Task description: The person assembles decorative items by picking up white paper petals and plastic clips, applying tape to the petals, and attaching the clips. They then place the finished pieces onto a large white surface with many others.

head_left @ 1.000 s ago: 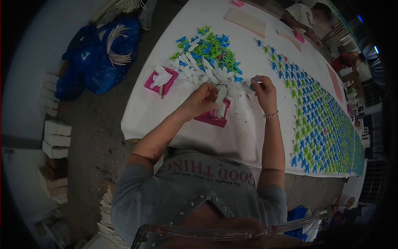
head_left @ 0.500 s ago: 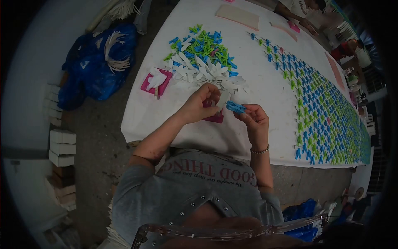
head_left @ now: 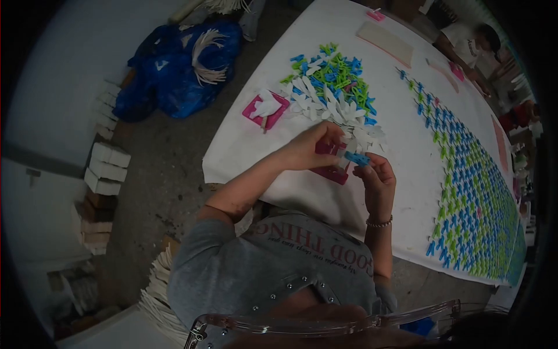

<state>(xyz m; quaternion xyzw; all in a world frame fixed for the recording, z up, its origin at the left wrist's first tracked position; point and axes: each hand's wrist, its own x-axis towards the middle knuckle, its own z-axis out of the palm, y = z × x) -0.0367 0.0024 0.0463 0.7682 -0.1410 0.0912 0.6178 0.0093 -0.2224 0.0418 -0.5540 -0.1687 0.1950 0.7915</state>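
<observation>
Between my two hands, above the near part of the white table, is a blue clothespin (head_left: pixel 357 158). My right hand (head_left: pixel 379 174) pinches one end of it. My left hand (head_left: pixel 317 146) grips a thin white leaf-shaped piece (head_left: pixel 347 145), which meets the clothespin's other end. Under my hands lies a dark pink tray (head_left: pixel 336 173), partly covered by them. Just beyond are a heap of white pieces (head_left: pixel 331 107) and a pile of blue and green clothespins (head_left: pixel 343 72). A pink tray with white material (head_left: pixel 279 110) sits to the left.
Rows of blue and green clothespins (head_left: pixel 465 186) cover the right side of the white table (head_left: pixel 244 145). A flat board (head_left: pixel 385 43) lies at the far side. Another person (head_left: pixel 465 49) is at the far right edge. Blue bags (head_left: pixel 180 70) and white blocks (head_left: pixel 107 163) stand on the left.
The view has turned, so the table appears further right. The blue clothespin and the white piece are now together, where a small gap showed before.
</observation>
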